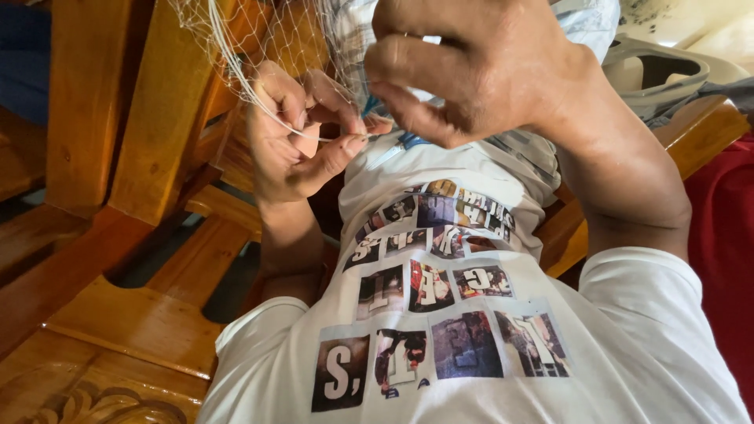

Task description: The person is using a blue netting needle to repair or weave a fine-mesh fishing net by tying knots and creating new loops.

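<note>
Above the lap: left hand [302, 129] pinching fishing net [236, 47] twine, right hand [471, 67] fingers curled at knot; tightening apparently next.

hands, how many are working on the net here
2: the left hand pinches the net's white twine; the right hand is raised close beside it, fingers curled.

Shirt: white short-sleeved cotton T-shirt [471, 314]
Print: rows of small photo tiles carrying block letters across the chest
Sleeves: short, white, forearms bare
Fingers: bare, no gloves
</note>
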